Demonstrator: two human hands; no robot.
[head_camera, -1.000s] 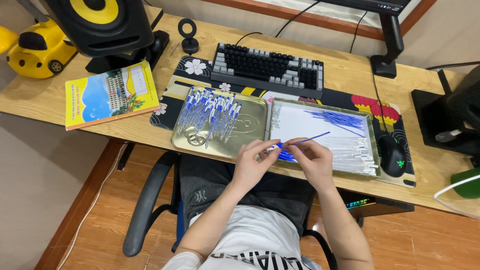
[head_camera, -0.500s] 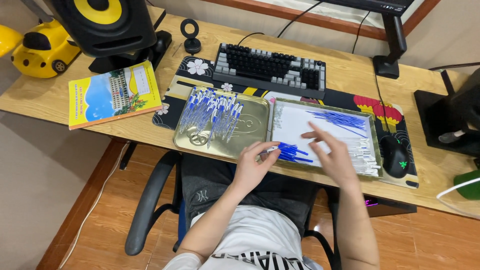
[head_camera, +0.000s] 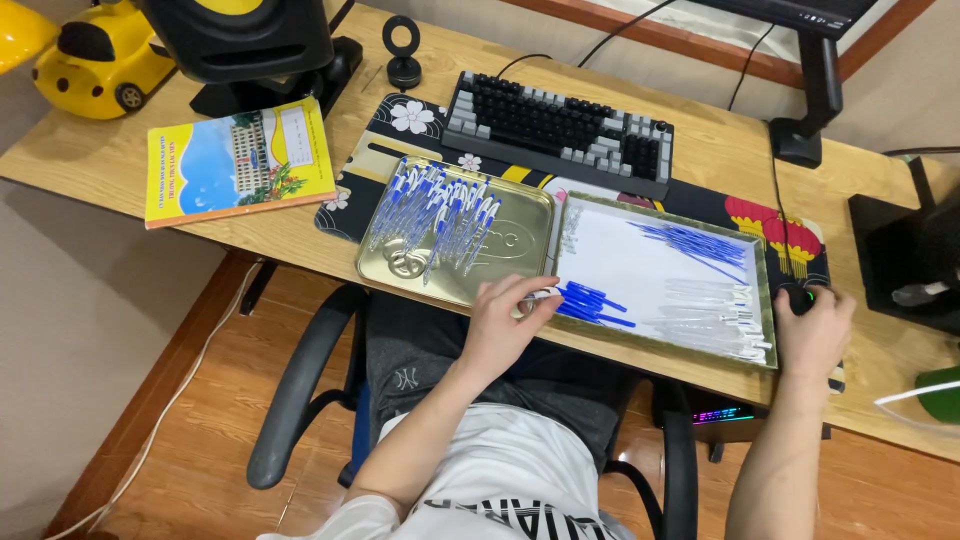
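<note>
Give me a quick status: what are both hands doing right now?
Left hand fingers pinching a pen part beside the blue caps in the white tray. Right hand resting on the mouse. Nothing blocking.

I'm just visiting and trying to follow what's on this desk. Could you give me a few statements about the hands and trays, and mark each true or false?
1. The left hand rests at the near edge between the two trays. True.
2. The right hand holds a blue pen above the white-lined tray. False: it rests on the black mouse beside that tray.
3. The gold tray holds a heap of blue-and-white pens. True.
4. The keyboard lies nearer the person than the trays. False: it lies behind them.
5. A yellow-edged book lies left of the trays. True.
</note>
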